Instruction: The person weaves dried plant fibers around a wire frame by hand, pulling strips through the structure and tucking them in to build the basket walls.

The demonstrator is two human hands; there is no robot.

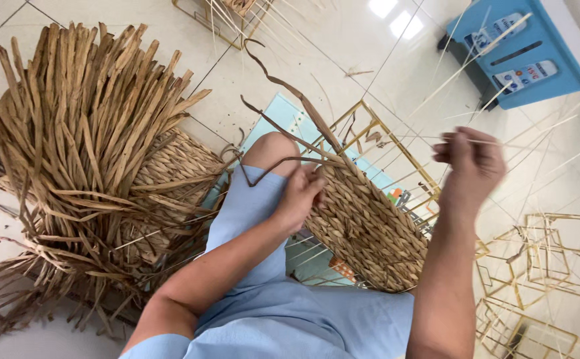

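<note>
The left hand point(298, 198) reaches forward from a bare forearm that crosses the lap, and its grip is closed on the upper left edge of a half-woven basket panel point(368, 226), thumb on top, fingers curled under the weave. A dark brown strand point(283, 83) rises from that spot and curls up and over toward the top of the view. The right hand point(470, 163) is lifted higher and further out, wrist bent, its forearm running straight up from the lower edge of the picture. Its fingers are pinched narrowly on a thin pale reed point(502, 143) that stretches off to the right; the hand is motion-blurred, so exactly how many reeds it holds cannot be told.

The woven panel rests tilted across the person's knee point(271, 149), on a gold wire frame point(363, 123) whose far bars stand bare and unwoven. Its lower end is hidden behind the right arm and the light blue clothing point(290, 312).

On the left, a big bundle of dried flat fibre point(84, 133) lies over a finished woven basket point(177, 166), covering most of it. More gold wire frames point(549, 259) sit on the tiled floor point(343, 60) at lower right, partly cut off. A blue stool-like box point(529, 50) at upper right runs out of frame.
</note>
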